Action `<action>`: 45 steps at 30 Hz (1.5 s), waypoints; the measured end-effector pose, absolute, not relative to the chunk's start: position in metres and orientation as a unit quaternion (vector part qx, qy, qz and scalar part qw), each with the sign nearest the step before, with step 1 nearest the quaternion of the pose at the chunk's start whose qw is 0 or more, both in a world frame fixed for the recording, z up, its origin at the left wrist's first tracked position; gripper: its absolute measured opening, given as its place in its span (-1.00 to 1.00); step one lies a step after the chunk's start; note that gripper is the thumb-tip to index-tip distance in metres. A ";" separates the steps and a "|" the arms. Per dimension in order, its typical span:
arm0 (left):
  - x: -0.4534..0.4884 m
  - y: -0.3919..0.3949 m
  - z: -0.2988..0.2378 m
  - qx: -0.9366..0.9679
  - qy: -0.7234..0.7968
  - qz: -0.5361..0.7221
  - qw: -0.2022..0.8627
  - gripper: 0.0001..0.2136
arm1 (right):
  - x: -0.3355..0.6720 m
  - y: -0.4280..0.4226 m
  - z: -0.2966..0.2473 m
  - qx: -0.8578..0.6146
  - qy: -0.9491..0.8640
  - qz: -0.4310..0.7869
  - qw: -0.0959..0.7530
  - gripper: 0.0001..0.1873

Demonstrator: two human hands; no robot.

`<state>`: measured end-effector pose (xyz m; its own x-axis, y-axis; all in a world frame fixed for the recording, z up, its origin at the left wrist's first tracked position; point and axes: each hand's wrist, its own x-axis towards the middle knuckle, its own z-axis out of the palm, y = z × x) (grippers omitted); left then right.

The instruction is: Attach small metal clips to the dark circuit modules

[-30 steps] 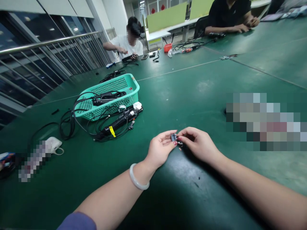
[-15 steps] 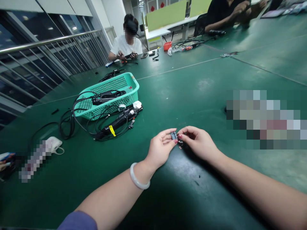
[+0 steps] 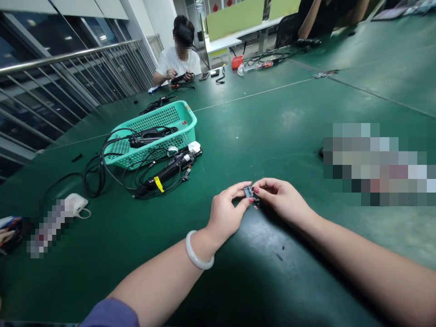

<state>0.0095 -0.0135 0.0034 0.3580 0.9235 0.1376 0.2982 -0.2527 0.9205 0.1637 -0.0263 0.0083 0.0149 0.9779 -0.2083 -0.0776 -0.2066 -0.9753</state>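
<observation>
My left hand (image 3: 226, 211) and my right hand (image 3: 281, 197) meet over the green table (image 3: 272, 118), just above its surface. Both pinch a small dark electronic part (image 3: 248, 191) between thumb and fingertips. The left wrist wears a pale bangle (image 3: 197, 254). The right hand's fingers curl round the part's right side and hide what lies under it.
A teal basket (image 3: 155, 131) with black cables stands to the left. A black tool with a yellow label (image 3: 168, 170) lies in front of it among looped cords. A white object (image 3: 76, 202) rests at far left. Two other people sit at the table's far end.
Both hands stay pinched on the small part with only slight finger shifts. The view has tilted a little. The person at far right has raised an arm.
</observation>
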 end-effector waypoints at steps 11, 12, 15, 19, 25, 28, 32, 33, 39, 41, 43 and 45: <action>0.007 -0.014 0.004 0.710 0.425 0.375 0.418 -0.69 | 0.167 -0.030 0.005 -0.571 -0.523 0.459 0.435 -0.70; 0.007 -0.014 0.003 0.707 0.426 0.372 0.425 -0.69 | 0.167 -0.030 0.005 -0.572 -0.528 0.453 0.434 -0.70; 0.008 -0.013 0.003 0.695 0.422 0.370 0.449 -0.69 | 0.167 -0.032 0.006 -0.576 -0.546 0.421 0.440 -0.71; 0.009 -0.013 0.006 0.681 0.411 0.380 0.473 -0.68 | 0.166 -0.034 0.008 -0.589 -0.572 0.352 0.450 -0.74; 0.011 -0.010 0.006 0.606 0.412 0.376 0.567 -0.79 | 0.172 -0.030 0.010 -0.563 -0.562 0.449 0.407 -0.71; 0.013 -0.008 0.004 0.521 0.405 0.379 0.649 -0.75 | 0.183 -0.025 0.009 -0.562 -0.575 0.463 0.374 -0.73; 0.014 -0.003 0.002 0.452 0.433 0.407 0.665 -0.74 | 0.191 -0.024 0.004 -0.613 -0.674 0.291 0.291 -0.85; 0.014 -0.002 0.002 0.438 0.439 0.414 0.667 -0.75 | 0.191 -0.024 0.003 -0.611 -0.698 0.256 0.272 -0.87; 0.015 0.000 0.002 0.384 0.450 0.435 0.679 -0.77 | 0.180 -0.028 -0.001 -0.590 -0.758 0.188 0.206 -0.82; 0.015 -0.001 0.003 0.384 0.451 0.430 0.681 -0.78 | 0.179 -0.028 -0.001 -0.593 -0.754 0.189 0.211 -0.82; 0.016 -0.001 0.003 0.392 0.451 0.423 0.681 -0.76 | 0.181 -0.026 0.001 -0.598 -0.735 0.215 0.236 -0.83; 0.015 -0.001 0.003 0.408 0.446 0.418 0.678 -0.71 | 0.183 -0.025 0.004 -0.609 -0.693 0.274 0.272 -0.82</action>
